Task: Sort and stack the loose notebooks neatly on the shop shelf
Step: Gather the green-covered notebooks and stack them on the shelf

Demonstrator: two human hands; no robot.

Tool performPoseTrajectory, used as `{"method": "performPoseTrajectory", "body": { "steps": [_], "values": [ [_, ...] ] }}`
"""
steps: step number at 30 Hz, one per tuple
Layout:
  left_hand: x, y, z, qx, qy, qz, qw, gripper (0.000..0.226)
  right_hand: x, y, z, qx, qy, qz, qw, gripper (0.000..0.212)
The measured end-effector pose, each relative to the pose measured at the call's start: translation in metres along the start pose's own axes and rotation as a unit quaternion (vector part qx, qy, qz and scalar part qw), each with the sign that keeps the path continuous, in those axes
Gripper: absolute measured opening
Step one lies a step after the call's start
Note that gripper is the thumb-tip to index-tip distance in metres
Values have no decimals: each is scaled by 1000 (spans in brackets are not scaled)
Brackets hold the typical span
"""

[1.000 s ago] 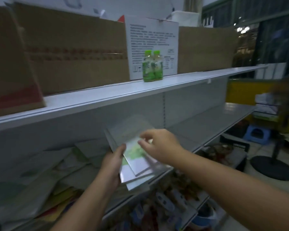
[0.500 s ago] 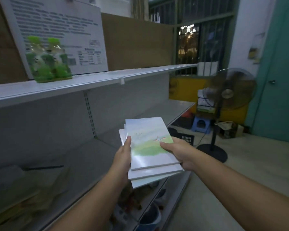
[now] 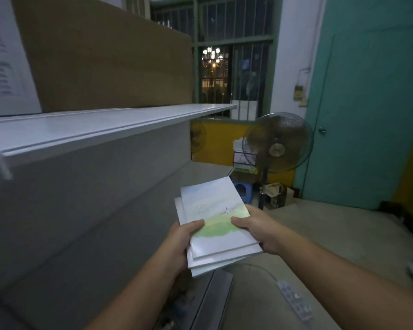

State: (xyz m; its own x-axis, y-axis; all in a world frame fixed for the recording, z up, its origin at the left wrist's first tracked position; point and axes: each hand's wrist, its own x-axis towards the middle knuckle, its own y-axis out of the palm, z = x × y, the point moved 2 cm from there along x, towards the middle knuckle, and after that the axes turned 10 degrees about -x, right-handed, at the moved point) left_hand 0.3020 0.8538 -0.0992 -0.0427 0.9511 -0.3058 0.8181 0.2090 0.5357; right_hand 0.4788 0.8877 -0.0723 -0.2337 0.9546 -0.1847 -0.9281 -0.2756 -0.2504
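A small stack of three notebooks (image 3: 214, 215), the top cover pale blue over a green field, is held between both hands above the right end of the middle shelf (image 3: 134, 225). My left hand (image 3: 180, 244) grips the stack's left edge with the thumb on the cover. My right hand (image 3: 256, 228) grips its right edge, thumb also on top. The books lie slightly fanned, not squared. The pile of loose notebooks is out of view.
The white upper shelf (image 3: 100, 126) carries a large cardboard box (image 3: 110, 55) and a white printed box (image 3: 5, 63). A standing fan (image 3: 277, 145) is on the floor beyond the shelf end, next to a blue stool (image 3: 242, 189) and a teal door (image 3: 372, 110).
My view has swung right along the shelves, away from the loose pile. The stack stays held in both hands and has travelled toward the shelf's right end.
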Motion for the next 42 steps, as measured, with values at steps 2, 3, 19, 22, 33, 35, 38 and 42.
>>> {"method": "performPoseTrajectory", "body": {
  "steps": [2,3,19,22,33,35,38,42],
  "values": [
    [42,7,2,-20,-18,-12,1000,44,28,-14,-6,-13,-1,-16,1000,33],
    [58,11,6,-24,-29,-15,999,41,40,-19,-12,-13,3,-20,1000,31],
    [320,104,9,63,92,-179,977,47,295,-146,-18,-28,-33,89,995,39],
    [352,116,9,86,113,-229,963,51,347,-162,-20,-36,-12,73,997,30],
    [492,96,-45,88,158,-372,911,59,523,-137,4,-138,-38,112,983,28],
    [516,100,-53,115,150,-388,902,56,556,-139,5,-163,-33,107,980,34],
    [544,102,-66,125,134,-380,906,50,600,-143,14,-185,-11,114,976,34],
    [559,89,-84,96,123,-311,937,36,645,-134,33,-204,-37,144,968,29]
  ]
}}
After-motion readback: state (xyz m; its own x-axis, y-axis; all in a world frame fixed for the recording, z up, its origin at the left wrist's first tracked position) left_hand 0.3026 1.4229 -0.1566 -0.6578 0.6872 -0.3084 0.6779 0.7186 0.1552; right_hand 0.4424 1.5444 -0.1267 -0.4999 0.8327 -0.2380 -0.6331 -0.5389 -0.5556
